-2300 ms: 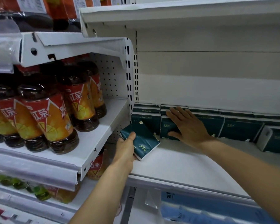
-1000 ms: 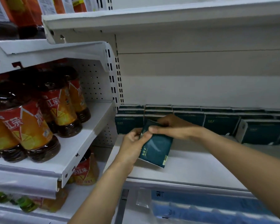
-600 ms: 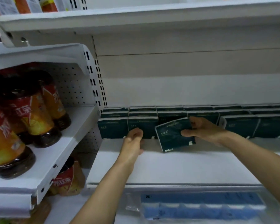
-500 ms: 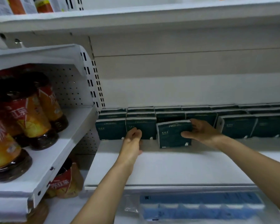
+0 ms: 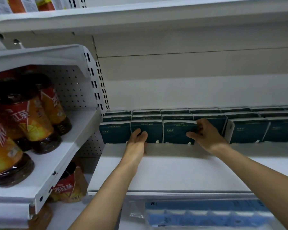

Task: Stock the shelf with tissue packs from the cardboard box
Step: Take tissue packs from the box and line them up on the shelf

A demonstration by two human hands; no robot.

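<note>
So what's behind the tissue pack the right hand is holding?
Behind the tissue pack in the right hand, more dark packs stand in rows toward the back wall; only their top edges show.

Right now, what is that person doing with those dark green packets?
A person is stocking a white shelf with tissue packs. The right hand holds the right end of one tissue pack, standing upright in the front row. The left hand rests with straight fingers against the neighbouring pack. More packs line up behind and to the right. Bottles of red tea stand on the shelf to the left.
</note>
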